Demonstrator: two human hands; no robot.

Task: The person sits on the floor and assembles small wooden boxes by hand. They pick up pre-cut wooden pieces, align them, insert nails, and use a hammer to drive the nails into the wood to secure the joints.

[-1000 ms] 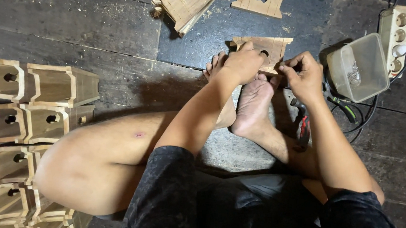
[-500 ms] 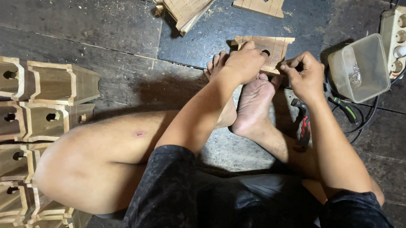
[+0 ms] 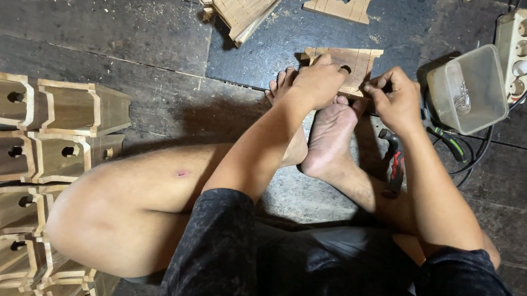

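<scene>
Two bare hands meet on one wooden panel (image 3: 352, 67), a trapezoid piece with a keyhole-shaped cutout, lying on the dark plank floor (image 3: 144, 32) at about one o'clock from the person's raised knee. The left hand (image 3: 317, 82) lies curled over the panel's near left part, fingers bent down and pressing on the wood, clasping its edge rather than lifted free. The right hand (image 3: 396, 98) sits just beside the panel's lower right corner at about four o'clock from the cutout, fingers pinched tightly together at the edge; whether something small is caught between the fingertips cannot be told. Both bare feet rest directly under the hands, touching the panel's near side.

At three o'clock from the right hand stands a clear plastic tub (image 3: 466, 90), with a white power strip (image 3: 519, 43) just beyond it. A red-handled tool (image 3: 394, 163) lies on the floor at six o'clock from the right hand. More cut panels (image 3: 247, 1) lie at twelve o'clock, and stacked wooden boxes (image 3: 34, 145) fill the nine o'clock side, well apart from the hands.
</scene>
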